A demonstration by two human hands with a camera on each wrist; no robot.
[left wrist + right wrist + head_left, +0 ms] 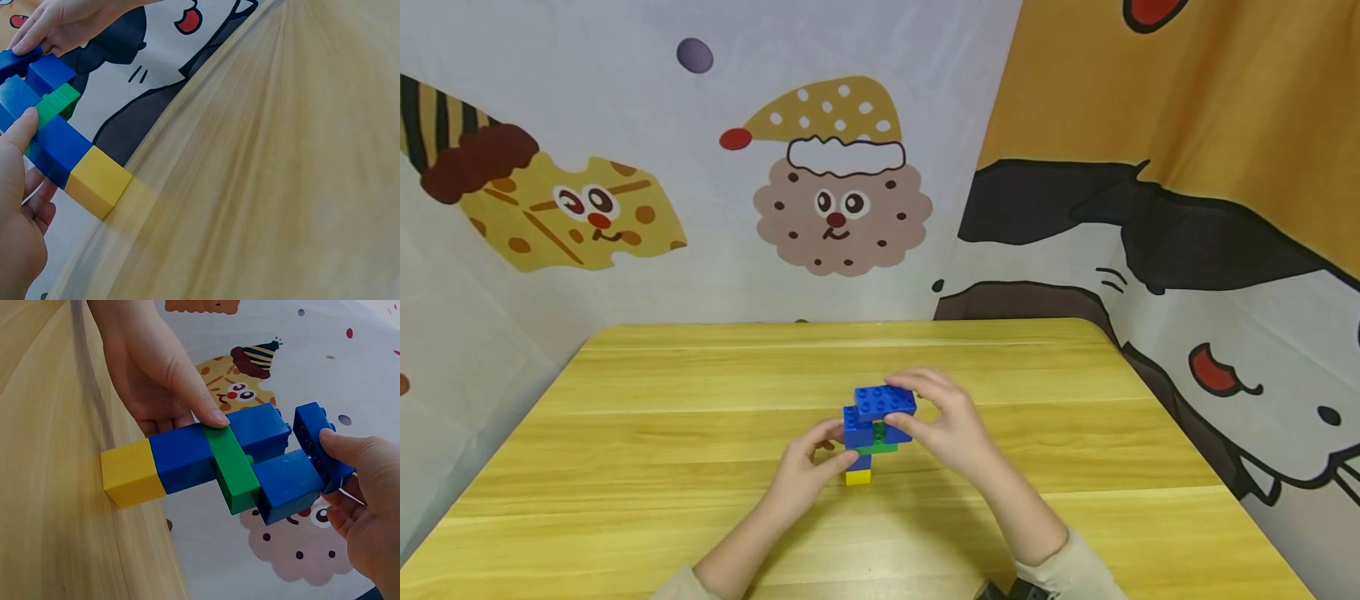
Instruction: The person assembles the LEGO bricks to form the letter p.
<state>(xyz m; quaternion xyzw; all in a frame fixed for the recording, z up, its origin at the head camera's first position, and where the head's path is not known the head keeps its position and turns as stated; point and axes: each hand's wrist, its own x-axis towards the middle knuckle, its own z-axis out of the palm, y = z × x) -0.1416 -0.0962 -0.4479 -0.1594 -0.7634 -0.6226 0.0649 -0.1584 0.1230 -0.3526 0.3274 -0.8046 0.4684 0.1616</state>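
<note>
A small tower of toy building bricks stands upright on the table. Its base is a yellow brick [132, 474], topped by a blue brick [183, 457] and a flat green brick [234, 478]. Two blue bricks sit side by side on the green one, a gap between them. My left hand [801, 479] holds the tower from the left, thumb at the green brick's edge. Between thumb and fingers, my right hand [958, 429] pinches a studded blue brick [886, 403] over the top pair. In the right wrist view this brick is tilted, a narrow gap showing at one side.
The wooden table [685, 400] stretches around the tower on all sides. Behind it hangs a cloth [715, 283] printed with cartoon figures. A small dark object [1022, 590] shows by the right sleeve at the bottom edge of the head view.
</note>
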